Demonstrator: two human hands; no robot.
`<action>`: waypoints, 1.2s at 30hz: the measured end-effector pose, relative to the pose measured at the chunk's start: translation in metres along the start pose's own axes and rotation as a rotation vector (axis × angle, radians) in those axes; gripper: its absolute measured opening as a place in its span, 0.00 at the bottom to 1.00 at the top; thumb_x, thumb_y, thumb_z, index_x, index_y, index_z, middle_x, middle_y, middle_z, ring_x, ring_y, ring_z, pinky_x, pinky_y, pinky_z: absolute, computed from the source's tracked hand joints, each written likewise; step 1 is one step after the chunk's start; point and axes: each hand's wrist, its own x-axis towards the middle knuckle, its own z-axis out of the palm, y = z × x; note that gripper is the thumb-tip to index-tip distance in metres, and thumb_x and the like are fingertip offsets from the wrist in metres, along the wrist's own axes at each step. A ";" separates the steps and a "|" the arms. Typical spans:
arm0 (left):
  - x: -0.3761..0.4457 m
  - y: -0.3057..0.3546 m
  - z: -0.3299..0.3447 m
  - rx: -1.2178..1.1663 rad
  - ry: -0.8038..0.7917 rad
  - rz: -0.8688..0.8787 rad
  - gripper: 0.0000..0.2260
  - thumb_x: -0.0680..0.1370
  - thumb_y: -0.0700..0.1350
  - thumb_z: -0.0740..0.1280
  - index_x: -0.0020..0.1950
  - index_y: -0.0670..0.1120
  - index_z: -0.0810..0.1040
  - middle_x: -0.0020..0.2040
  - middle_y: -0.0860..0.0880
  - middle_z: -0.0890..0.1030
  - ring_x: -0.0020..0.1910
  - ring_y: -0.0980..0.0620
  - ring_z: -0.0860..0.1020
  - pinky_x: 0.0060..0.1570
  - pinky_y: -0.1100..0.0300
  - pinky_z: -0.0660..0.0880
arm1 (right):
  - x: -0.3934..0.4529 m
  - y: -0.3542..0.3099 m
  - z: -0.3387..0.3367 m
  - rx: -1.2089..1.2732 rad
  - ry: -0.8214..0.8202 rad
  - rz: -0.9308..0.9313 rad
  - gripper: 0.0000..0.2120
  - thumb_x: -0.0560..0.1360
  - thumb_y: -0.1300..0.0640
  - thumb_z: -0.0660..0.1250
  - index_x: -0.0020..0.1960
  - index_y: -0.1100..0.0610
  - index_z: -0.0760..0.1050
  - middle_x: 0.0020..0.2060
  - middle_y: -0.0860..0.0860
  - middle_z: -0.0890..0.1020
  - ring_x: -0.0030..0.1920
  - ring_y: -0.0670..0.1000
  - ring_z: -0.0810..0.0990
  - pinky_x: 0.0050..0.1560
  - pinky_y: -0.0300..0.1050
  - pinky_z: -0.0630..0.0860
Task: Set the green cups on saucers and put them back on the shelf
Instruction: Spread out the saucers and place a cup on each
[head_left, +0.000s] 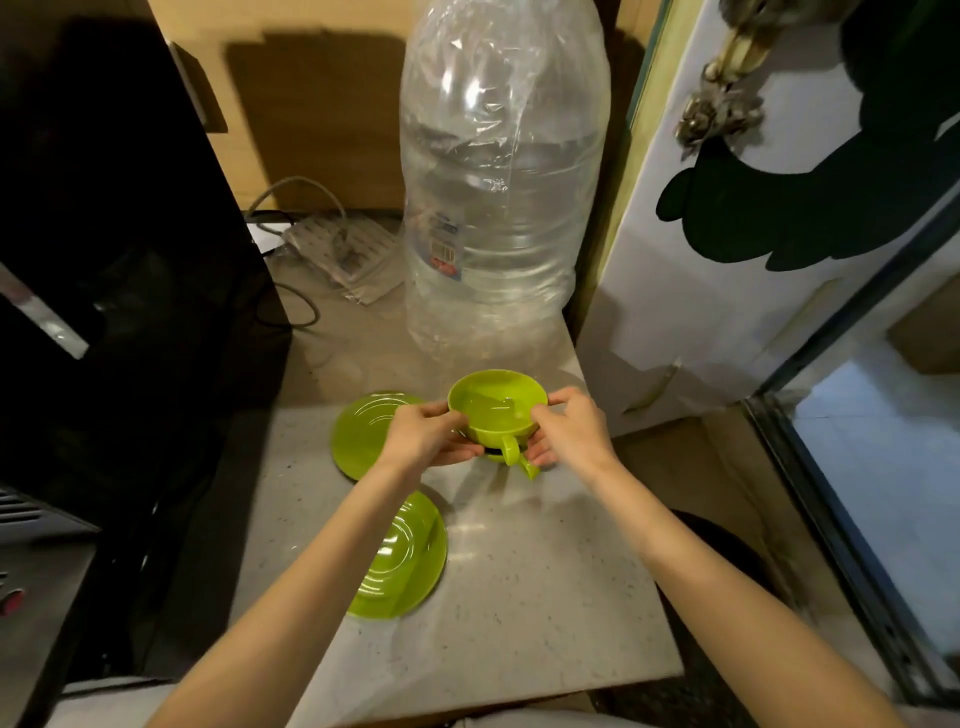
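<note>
A green cup (497, 408) is held between both hands above the pale counter (519, 597). My left hand (426, 439) grips its left rim and side. My right hand (569, 431) grips the right rim and side. A second green handle (530, 470) pokes out below the cup's own handle (509, 449), so another cup seems nested underneath, mostly hidden. One green saucer (361, 434) lies on the counter just left of the cups, partly behind my left hand. A second green saucer (410, 556) lies nearer me, partly under my left forearm.
A large clear plastic water bottle (501, 208) stands right behind the cups. A black appliance (104, 260) fills the left side. A white door (753, 234) stands open at right. A power strip and cables (332, 244) lie at the back.
</note>
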 end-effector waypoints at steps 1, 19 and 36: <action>-0.001 0.002 -0.002 -0.010 0.012 0.022 0.08 0.74 0.35 0.62 0.52 0.41 0.75 0.37 0.39 0.79 0.23 0.54 0.81 0.28 0.65 0.78 | -0.001 -0.005 0.001 -0.004 0.008 -0.023 0.05 0.72 0.61 0.62 0.48 0.58 0.68 0.26 0.58 0.79 0.23 0.56 0.79 0.31 0.51 0.80; -0.007 -0.041 -0.096 -0.225 0.386 0.073 0.25 0.72 0.38 0.68 0.69 0.45 0.67 0.41 0.37 0.82 0.24 0.55 0.81 0.27 0.66 0.78 | -0.012 -0.019 0.111 -0.136 -0.175 -0.214 0.14 0.78 0.61 0.59 0.63 0.61 0.66 0.44 0.55 0.80 0.29 0.46 0.76 0.33 0.36 0.78; 0.000 -0.054 -0.099 -0.161 0.342 0.057 0.26 0.73 0.39 0.67 0.69 0.47 0.66 0.40 0.42 0.83 0.30 0.53 0.83 0.33 0.63 0.80 | -0.009 -0.007 0.114 -0.126 -0.204 -0.186 0.14 0.79 0.60 0.58 0.63 0.60 0.65 0.43 0.56 0.80 0.30 0.47 0.79 0.38 0.47 0.81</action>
